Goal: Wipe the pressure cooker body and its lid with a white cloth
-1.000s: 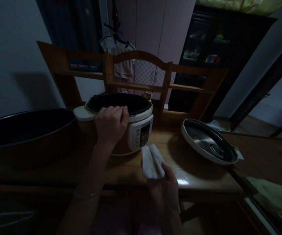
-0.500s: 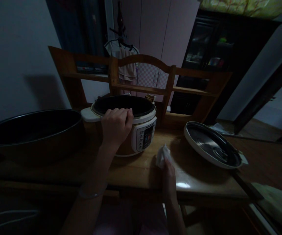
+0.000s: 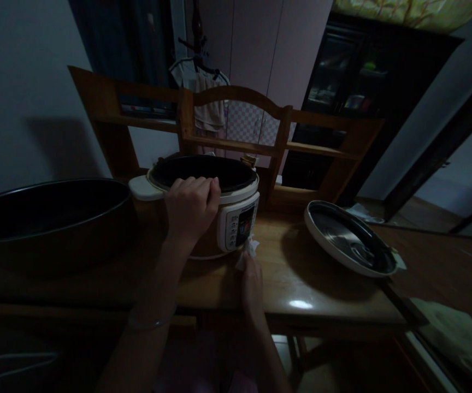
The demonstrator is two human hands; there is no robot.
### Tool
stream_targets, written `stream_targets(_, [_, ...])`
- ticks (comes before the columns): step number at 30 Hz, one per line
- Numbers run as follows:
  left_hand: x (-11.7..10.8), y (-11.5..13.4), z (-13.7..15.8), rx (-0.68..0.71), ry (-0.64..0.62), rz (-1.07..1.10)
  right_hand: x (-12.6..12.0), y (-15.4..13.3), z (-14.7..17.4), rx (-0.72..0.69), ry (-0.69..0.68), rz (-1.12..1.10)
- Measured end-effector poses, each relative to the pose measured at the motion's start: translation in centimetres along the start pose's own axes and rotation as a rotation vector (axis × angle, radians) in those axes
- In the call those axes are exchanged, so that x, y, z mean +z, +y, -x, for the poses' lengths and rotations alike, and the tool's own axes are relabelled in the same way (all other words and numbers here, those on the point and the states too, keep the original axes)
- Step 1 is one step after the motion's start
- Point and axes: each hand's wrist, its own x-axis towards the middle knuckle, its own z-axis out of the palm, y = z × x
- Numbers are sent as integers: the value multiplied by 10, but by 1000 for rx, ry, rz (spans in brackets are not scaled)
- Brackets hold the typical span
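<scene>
An electric pressure cooker with its top off stands on the wooden table, its control panel angled to the right. My left hand is closed over the cooker's front rim, the fingertips hidden inside. In my right hand is a crumpled white tissue, pressed near the lower front of the cooker, just below the panel. The cooker's lid lies on the table to the right, its metal inner side facing up. A large dark pot is at the left.
A wooden rack with open compartments rises along the back of the table. Behind it are a clothes stand with garments, pale wardrobe doors and a dark cabinet. Light-coloured cloth lies at the lower right.
My right hand has moved left with the tissue, from the bare tabletop to the cooker's lower front. My left hand keeps its grip on the rim. The view has shifted slightly.
</scene>
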Motion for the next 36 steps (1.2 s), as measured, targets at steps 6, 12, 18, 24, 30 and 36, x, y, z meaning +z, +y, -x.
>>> stream_targets(6, [2, -1, 0, 14, -4, -8, 9, -12, 15, 13, -43, 59])
stream_targets(12, [2, -2, 0, 8, -12, -15, 12, -18, 26, 1, -56, 88])
stream_targets(18, [3, -3, 1, -3, -16, -9, 17, -27, 35, -50, -109, 80])
stream_targets(24, [3, -3, 1, -28, -53, 14, 21, -37, 44, -57, -210, 72])
stream_targets(30, [3, -3, 1, -27, -49, 4, 18, -25, 51, 158, -151, 18])
stream_targets(36, [1, -3, 1, -18, -52, 30, -8, -17, 35, 379, 64, -364])
